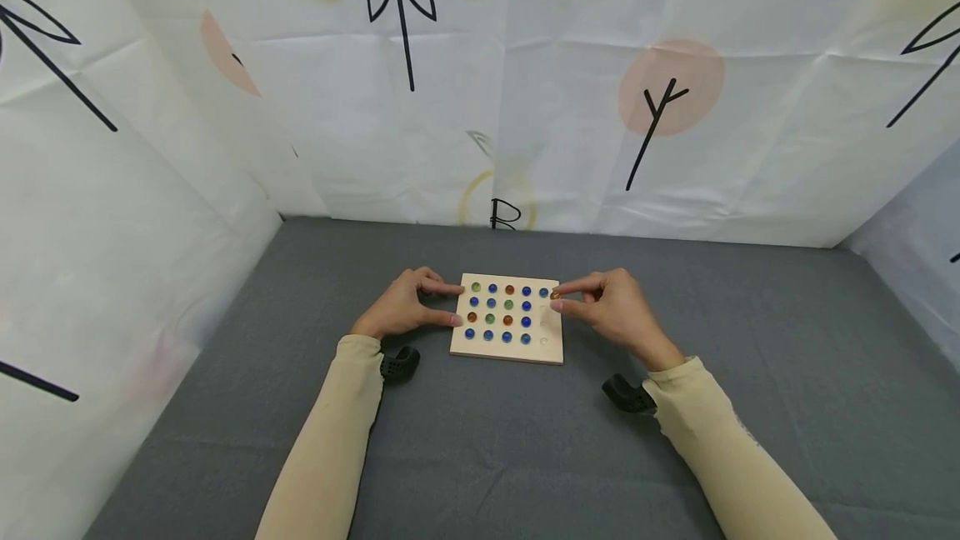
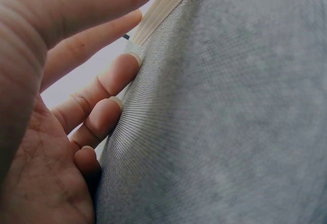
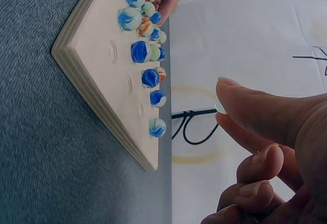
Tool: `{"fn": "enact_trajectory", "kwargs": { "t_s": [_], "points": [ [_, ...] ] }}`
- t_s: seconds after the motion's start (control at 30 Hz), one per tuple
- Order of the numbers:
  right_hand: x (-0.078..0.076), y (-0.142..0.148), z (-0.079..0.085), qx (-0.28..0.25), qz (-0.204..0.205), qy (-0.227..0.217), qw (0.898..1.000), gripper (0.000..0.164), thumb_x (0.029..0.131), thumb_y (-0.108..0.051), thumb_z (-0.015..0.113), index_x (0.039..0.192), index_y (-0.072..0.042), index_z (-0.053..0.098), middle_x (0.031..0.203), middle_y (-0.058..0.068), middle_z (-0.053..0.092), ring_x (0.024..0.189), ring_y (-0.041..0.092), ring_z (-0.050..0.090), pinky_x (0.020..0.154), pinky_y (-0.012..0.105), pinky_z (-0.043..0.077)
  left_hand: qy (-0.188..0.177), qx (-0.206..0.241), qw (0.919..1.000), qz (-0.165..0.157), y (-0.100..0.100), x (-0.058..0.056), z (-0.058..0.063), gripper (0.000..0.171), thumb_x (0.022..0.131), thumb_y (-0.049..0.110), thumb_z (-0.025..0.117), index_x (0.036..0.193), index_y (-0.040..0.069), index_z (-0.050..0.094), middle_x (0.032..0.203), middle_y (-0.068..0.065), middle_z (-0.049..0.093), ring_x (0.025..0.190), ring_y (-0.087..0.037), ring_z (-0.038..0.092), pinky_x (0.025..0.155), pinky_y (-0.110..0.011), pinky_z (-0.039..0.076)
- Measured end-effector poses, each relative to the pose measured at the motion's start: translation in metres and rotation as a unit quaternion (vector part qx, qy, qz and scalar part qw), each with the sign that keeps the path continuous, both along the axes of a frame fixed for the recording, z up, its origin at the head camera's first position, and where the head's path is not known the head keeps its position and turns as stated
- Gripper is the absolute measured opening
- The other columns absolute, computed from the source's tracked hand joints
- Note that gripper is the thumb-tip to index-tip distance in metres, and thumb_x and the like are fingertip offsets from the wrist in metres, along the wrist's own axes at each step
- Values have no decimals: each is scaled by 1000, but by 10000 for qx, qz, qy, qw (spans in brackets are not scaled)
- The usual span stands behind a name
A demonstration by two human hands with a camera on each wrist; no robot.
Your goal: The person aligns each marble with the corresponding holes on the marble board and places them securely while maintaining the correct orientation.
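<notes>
A pale wooden board (image 1: 552, 333) lies on the grey cloth, with rows of glass marbles sitting in its hollows. Most marbles are blue, with some green and some orange-red among them. My left hand (image 1: 401, 305) touches the board's left edge with the thumb and an extended index finger, set apart from each other. Above the right edge, my right hand (image 1: 617, 312) pinches a small amber marble (image 1: 555, 295) between thumb and index finger. In the right wrist view only a sliver of that marble (image 3: 219, 106) shows. Three bare hollows (image 3: 130, 84) appear along the board's right side.
Grey cloth (image 1: 480, 440) covers the tabletop around the board. White printed fabric (image 1: 562, 148) hangs behind and along the left side. A black wrist mount (image 1: 400, 365) sits below the left hand, and another black mount (image 1: 628, 395) below the right.
</notes>
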State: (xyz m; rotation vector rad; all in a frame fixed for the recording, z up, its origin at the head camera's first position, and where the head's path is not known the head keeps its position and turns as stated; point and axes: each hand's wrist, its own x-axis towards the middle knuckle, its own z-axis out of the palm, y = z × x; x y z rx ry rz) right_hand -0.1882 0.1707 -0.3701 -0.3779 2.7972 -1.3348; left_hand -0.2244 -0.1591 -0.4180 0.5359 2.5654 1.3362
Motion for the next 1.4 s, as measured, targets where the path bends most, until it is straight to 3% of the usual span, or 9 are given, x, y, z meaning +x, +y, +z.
{"fn": "enact_trajectory", "kwargs": {
  "t_s": [0.4,0.9,1.4],
  "points": [
    [-5,-7,-11,3,40,-151,9999,18,89,-15,81,104,-3,81,56,-1,40,51,14,32,48,25,28,25,-31,10000,-9,1,0,-1,51,78,21,91,126,16,75,116,-8,59,109,-26,52,92,-44,44],
    [-9,-11,-24,299,104,259,9992,14,89,-13,81,99,-4,82,53,-3,40,50,14,36,49,25,28,3,-106,9999,19,0,0,1,51,79,22,91,127,17,75,118,-7,59,111,-26,51,94,-46,44],
    [-11,-13,-29,382,-47,177,9991,15,89,-14,80,101,-5,82,52,-2,40,49,14,37,48,25,27,-5,-136,9999,41,0,-1,0,51,79,24,91,127,18,74,118,-7,58,111,-26,51,95,-47,44]
  ]
}}
